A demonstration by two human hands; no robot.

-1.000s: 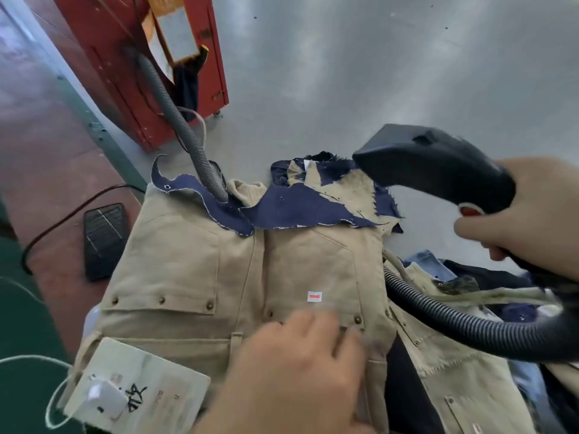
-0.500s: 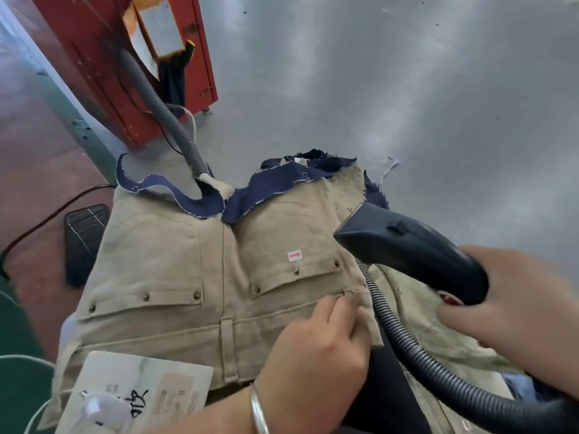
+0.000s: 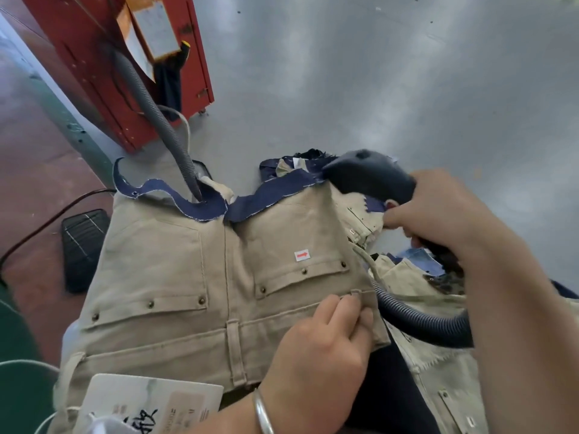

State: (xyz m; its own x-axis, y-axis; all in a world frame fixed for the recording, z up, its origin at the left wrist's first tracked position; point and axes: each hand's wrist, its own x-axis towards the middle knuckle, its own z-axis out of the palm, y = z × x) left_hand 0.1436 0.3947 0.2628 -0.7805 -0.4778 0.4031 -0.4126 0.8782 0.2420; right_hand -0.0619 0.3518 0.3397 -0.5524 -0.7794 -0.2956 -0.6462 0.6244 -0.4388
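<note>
Khaki trousers (image 3: 175,261) with navy frayed trim lie stretched over a form, back pockets and waistband facing me. My left hand (image 3: 319,355), with a silver bangle on the wrist, pinches the waistband near its right end. My right hand (image 3: 438,214) grips a black handheld nozzle (image 3: 366,173) on a ribbed black hose (image 3: 419,321). The nozzle head sits over the trousers' upper right corner by the navy trim. A small white sticker (image 3: 302,255) with a red arrow is stuck above the right pocket flap.
A second ribbed hose (image 3: 156,117) runs from a red cabinet (image 3: 103,76) down into the trousers. More khaki and blue garments (image 3: 432,371) are piled at the right. A white paper tag (image 3: 147,402) hangs at bottom left. A black foot pedal (image 3: 83,245) lies on the floor at left.
My right hand lifted the nozzle from the trousers' right edge up to their upper right corner. My left hand moved from flat on the cloth to pinching the waistband and stays there.
</note>
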